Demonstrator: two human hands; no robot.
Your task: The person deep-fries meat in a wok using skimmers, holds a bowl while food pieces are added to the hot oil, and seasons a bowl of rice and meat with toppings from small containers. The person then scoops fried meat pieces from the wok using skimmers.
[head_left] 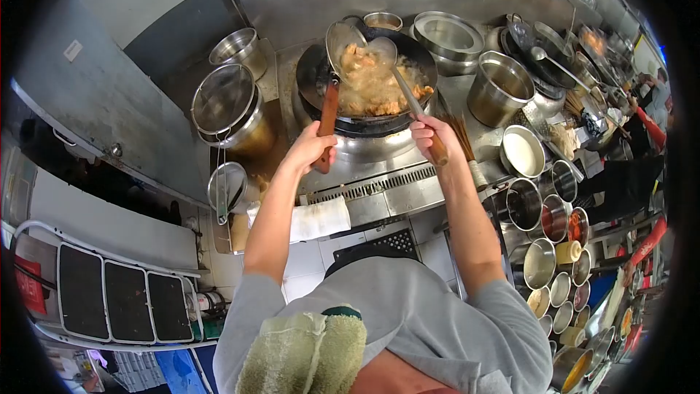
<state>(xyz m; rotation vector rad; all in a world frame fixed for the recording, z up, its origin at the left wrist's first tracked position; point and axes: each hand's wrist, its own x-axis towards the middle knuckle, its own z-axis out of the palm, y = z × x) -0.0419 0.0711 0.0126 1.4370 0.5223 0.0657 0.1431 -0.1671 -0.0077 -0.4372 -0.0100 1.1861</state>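
My left hand [311, 147] is closed around the wooden handle of a large round skimmer [340, 36], whose bowl is tilted over the back left of the wok. The wooden grip of a long metal ladle [408, 89] is in my right hand [432, 138]. The ladle's bowl rests against the skimmer, beside some browned food pieces. Below both tools, more fried-looking pieces [386, 106] lie in bubbling, steaming liquid in the dark wok [310, 80]. Steam blurs part of the food.
A wire strainer [223, 98] sits over a pot at left. A tall metal pot [500, 89] stands right of the wok, near a bowl of white contents [523, 152]. A bamboo brush [467, 149] lies by my right hand. A folded cloth [319, 219] hangs at the stove front.
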